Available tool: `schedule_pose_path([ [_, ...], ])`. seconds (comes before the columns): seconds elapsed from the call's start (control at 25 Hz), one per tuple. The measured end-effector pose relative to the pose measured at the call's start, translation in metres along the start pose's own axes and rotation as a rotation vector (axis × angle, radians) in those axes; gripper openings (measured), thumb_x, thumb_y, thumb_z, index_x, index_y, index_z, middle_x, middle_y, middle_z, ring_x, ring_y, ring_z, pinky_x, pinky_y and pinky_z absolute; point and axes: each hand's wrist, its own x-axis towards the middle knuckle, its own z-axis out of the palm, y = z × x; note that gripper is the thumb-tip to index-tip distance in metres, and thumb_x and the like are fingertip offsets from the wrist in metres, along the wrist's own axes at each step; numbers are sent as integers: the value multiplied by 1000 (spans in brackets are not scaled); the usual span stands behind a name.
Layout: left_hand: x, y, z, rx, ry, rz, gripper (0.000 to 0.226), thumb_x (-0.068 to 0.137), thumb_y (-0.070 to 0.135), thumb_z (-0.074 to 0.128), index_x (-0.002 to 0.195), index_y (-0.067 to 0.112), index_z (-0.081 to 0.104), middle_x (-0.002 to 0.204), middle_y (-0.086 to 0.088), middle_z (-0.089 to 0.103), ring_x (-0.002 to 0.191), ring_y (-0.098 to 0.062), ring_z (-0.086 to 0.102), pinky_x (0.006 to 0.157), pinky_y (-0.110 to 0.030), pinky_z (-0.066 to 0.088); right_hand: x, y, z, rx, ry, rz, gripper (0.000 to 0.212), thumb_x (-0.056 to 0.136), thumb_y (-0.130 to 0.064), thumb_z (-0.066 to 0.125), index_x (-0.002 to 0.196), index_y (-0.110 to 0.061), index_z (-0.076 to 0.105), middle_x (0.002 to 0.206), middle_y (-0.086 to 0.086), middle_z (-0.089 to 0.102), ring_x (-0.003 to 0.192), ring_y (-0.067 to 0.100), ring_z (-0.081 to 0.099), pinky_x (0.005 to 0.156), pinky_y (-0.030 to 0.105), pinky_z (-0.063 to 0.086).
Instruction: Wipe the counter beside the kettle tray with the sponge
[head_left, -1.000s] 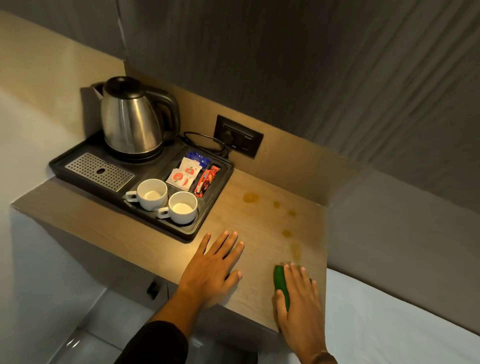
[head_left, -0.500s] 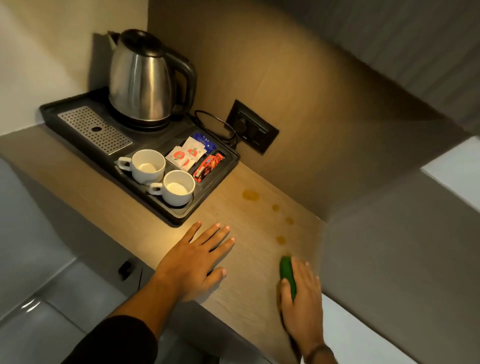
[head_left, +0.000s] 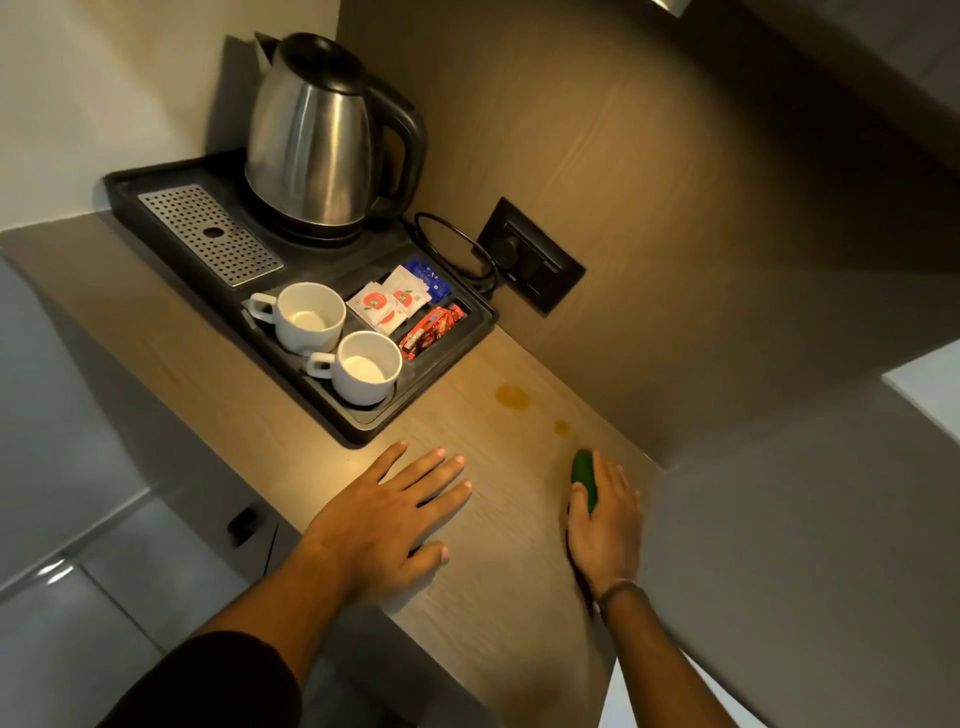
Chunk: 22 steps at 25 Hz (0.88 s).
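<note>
A green sponge (head_left: 584, 475) lies on the pale wooden counter (head_left: 498, 561), pressed down under my right hand (head_left: 602, 519) near the right wall. Just beyond the sponge are two amber stains, a small one (head_left: 562, 427) and a larger one (head_left: 512, 396). My left hand (head_left: 387, 519) rests flat on the counter with fingers spread, just in front of the black kettle tray (head_left: 363, 423). The tray carries a steel kettle (head_left: 317, 140).
The tray also holds two white cups (head_left: 332, 338), sachets (head_left: 397, 304) and a metal drip grid (head_left: 210, 234). A black wall socket (head_left: 530, 254) with a looped cord sits behind the tray. Walls close in at the back and right.
My right hand has pushed the sponge forward along the counter, over the nearer stains, which no longer show. My left hand has stayed flat. The camera has moved closer and tilted down.
</note>
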Motion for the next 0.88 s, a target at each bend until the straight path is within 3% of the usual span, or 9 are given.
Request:
schedule_pose_path([
  [0.16,-1,0,-2,-32,8,-5,71,105,62,28,165,30,7,176,1,-2,160,-18,-9,126,-51,-10,-36,19,7,-13,-58,-205,58,104,-42,42,160,-33,31,166,-9,34,155,2,15,125,23,-3],
  [0.24,0,0,0,-28,12,-10,71,105,62,27,165,31,7,176,2,-2,160,-17,-10,126,-51,-11,-32,41,-1,-21,-11,-154,58,103,-44,42,159,-34,34,165,-7,38,154,7,21,128,32,6],
  [0.36,1,0,-1,-17,-7,-8,72,105,62,26,165,31,4,175,3,-7,159,-17,-14,129,-54,-6,40,20,-1,-17,33,9,55,103,-24,54,157,-17,41,161,10,43,150,29,33,124,54,23],
  [0.44,0,0,-1,-16,-19,-4,72,105,63,26,165,31,3,175,3,-8,159,-17,-14,129,-55,-4,57,-5,8,-26,0,-34,56,103,-20,54,157,-14,39,162,10,41,151,29,32,126,52,18],
  [0.52,-1,1,0,-43,-20,-8,72,105,63,27,165,31,4,175,3,-7,159,-16,-13,129,-56,-3,38,0,19,-3,-54,-168,58,103,-31,50,160,-26,34,165,0,38,154,15,22,128,42,8],
  [0.6,-1,0,-1,-54,-20,-17,72,105,64,27,165,32,5,176,3,-5,159,-16,-13,129,-57,-1,6,26,11,3,-43,-223,59,102,-43,42,159,-36,31,164,-7,37,153,4,18,127,40,9],
  [0.68,0,0,0,-42,-16,-19,72,104,64,27,165,32,5,176,3,-5,159,-16,-13,129,-57,-1,22,36,4,-7,-11,-152,59,100,-40,44,157,-28,38,162,2,43,152,17,29,125,52,22],
  [0.76,0,1,-2,-6,-28,-9,72,104,64,26,165,31,3,175,3,-8,159,-17,-14,129,-56,-4,62,12,4,-25,11,-34,56,101,-25,50,156,-15,42,160,13,45,148,32,37,122,56,27],
  [0.88,0,1,-4,-22,-38,-14,72,105,63,26,165,31,2,175,3,-9,159,-17,-15,128,-55,-6,61,-24,24,-23,-28,-153,57,102,-23,49,158,-18,38,163,7,40,153,25,28,127,44,10],
])
